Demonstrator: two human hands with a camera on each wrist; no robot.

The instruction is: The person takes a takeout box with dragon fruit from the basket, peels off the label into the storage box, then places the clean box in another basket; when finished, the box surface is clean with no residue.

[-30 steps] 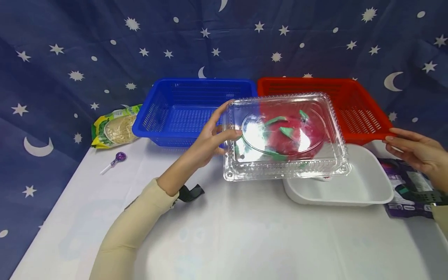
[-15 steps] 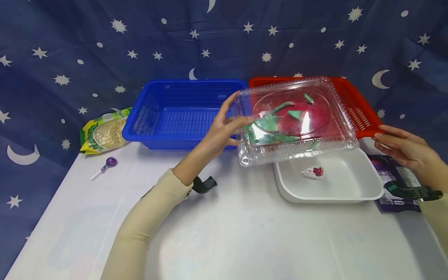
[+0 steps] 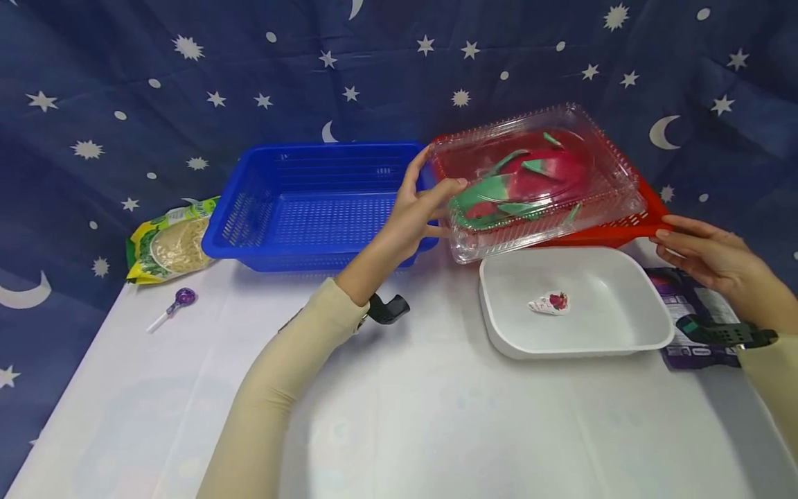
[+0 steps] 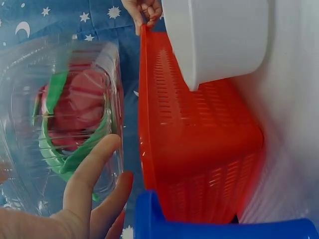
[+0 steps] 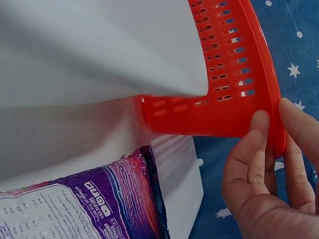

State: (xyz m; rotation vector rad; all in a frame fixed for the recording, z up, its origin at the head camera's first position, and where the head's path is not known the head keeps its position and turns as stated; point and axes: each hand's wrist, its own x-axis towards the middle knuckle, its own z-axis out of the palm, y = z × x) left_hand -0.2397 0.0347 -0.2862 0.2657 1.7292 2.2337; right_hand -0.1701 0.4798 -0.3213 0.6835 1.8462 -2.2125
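Note:
My left hand grips the left end of a clear plastic clamshell container, thumb on top. Through the lid shows a red dragon fruit with green scales. The container is tilted and held above the red basket, covering most of it in the head view. In the left wrist view a gap shows between the container and the basket's rim. My right hand pinches the basket's near right corner between thumb and fingers, as the right wrist view also shows.
A blue basket stands left of the red one. In front sits a white tub with a small printed piece inside. A purple packet lies beside it. At far left are a yellow-green bag and a purple lollipop.
My left hand has carried the container away from me, up in the view, and tilted it over the red basket, uncovering the white tub. My right hand keeps its hold on the basket corner.

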